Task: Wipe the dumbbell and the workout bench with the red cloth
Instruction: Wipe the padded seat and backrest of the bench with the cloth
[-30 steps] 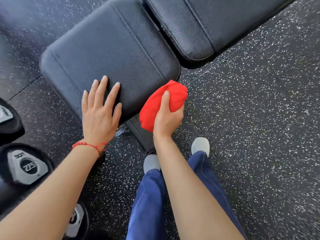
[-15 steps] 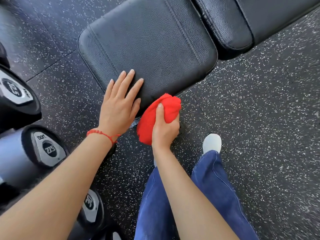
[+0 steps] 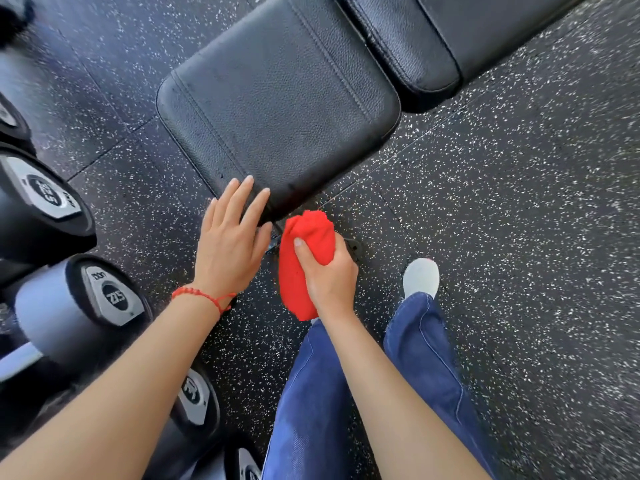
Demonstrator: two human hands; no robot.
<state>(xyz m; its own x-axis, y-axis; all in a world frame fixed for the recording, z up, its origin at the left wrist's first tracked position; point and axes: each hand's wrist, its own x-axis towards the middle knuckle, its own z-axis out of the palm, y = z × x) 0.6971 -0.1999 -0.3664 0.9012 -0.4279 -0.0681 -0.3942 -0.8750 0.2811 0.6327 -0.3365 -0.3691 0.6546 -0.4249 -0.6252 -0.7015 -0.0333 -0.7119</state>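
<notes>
1. Right hand (image 3: 329, 275): curled round a bunched red cloth (image 3: 303, 261), thumb laid across the front of the wad, fingers hidden behind it.
2. Red cloth: sticking out above the thumb and hanging below the heel of the right hand, held just short of the near edge of the workout bench (image 3: 277, 109); contact with the pad cannot be told.
3. Left hand (image 3: 230, 244): flat, fingers straight and lightly spread, fingertips (image 3: 247, 181) lying over the near corner of the seat pad, palm off the pad's edge and over the floor (image 3: 502, 220).
4. Left and right hands: side by side, close but apart, the cloth in the gap nearer the right one.
5. Workout bench: black stitched pad, stretching away beyond both sets of fingertips; a second black pad (image 3: 415, 43) further off, up and to the right of the right hand.
6. Red string bracelet (image 3: 204, 296): round the left wrist.
7. Dumbbell (image 3: 86, 306): well out to the left of the left forearm, end plate marked 27.5 facing up; more weights above and below it along that side.
8. Blue trousers (image 3: 346, 393): under the right forearm, with a white shoe (image 3: 420, 277) to the right of the right hand.
9. Floor: black rubber, flecked white, under everything.
</notes>
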